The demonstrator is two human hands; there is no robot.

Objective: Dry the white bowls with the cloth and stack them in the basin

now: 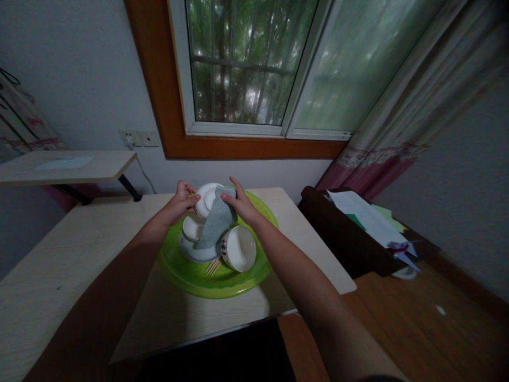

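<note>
My left hand [181, 204] grips the left edge of a white bowl [203, 204], which is tilted with its foot ring facing me. A grey-green cloth [218, 223] hangs from my right hand [242, 203], pressed against the bowl's right side. Both are above a round green tray [186, 284]. On the tray are a white plate [201, 255], a white cup or small bowl [192, 228] partly behind the cloth, a bowl with a flowered outside [240, 249] lying tipped toward me, and several chopsticks [213, 266].
The tray stands on a pale wooden table [99, 254]. A raised shelf [67, 167] is at the left, below a wall socket [139, 139]. Beyond the table are a window [242, 69] and curtains [382, 127]. Papers [361, 217] lie on a dark cabinet [330, 233] at the right.
</note>
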